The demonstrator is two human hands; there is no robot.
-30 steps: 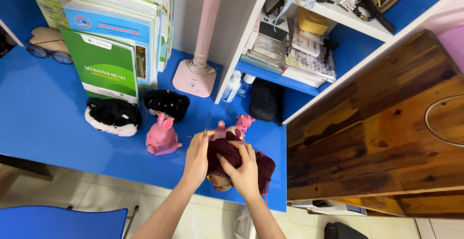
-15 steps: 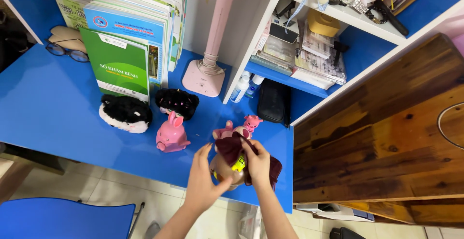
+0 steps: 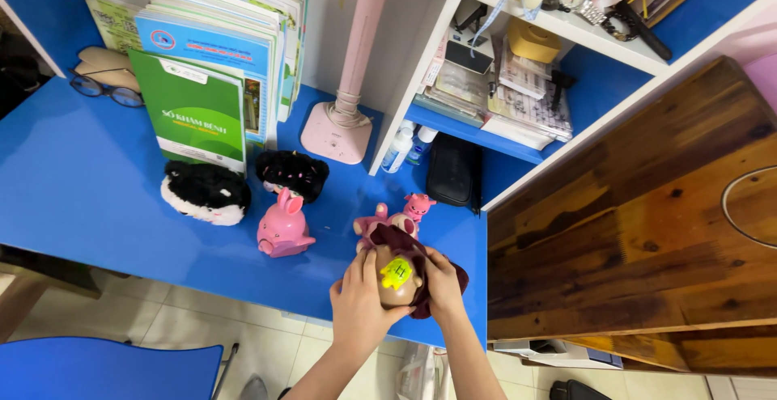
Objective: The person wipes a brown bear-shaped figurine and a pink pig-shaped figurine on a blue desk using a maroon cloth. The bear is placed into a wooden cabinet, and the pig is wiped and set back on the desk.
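Near the front edge of the blue desk (image 3: 89, 198), both my hands hold a round brown toy (image 3: 400, 280) with a yellow sticker on it. A dark maroon cloth (image 3: 441, 280) wraps around its right side. My left hand (image 3: 360, 303) cups the toy from the left. My right hand (image 3: 444, 283) grips the toy and cloth from the right. Just behind them stand two small pink figures (image 3: 394, 217).
A pink rabbit-shaped toy (image 3: 282, 226), a black-and-white plush (image 3: 202, 193) and a black plush (image 3: 292, 173) sit left of my hands. Books (image 3: 206, 52), glasses (image 3: 101, 90), a pink lamp base (image 3: 336, 131), a black pouch (image 3: 453, 171) and shelves (image 3: 518, 60) lie behind. A wooden surface (image 3: 639, 222) is to the right.
The maroon cloth has been pulled back off the brown toy, so its top and yellow sticker now show. Both hands shifted slightly toward the desk's front edge.
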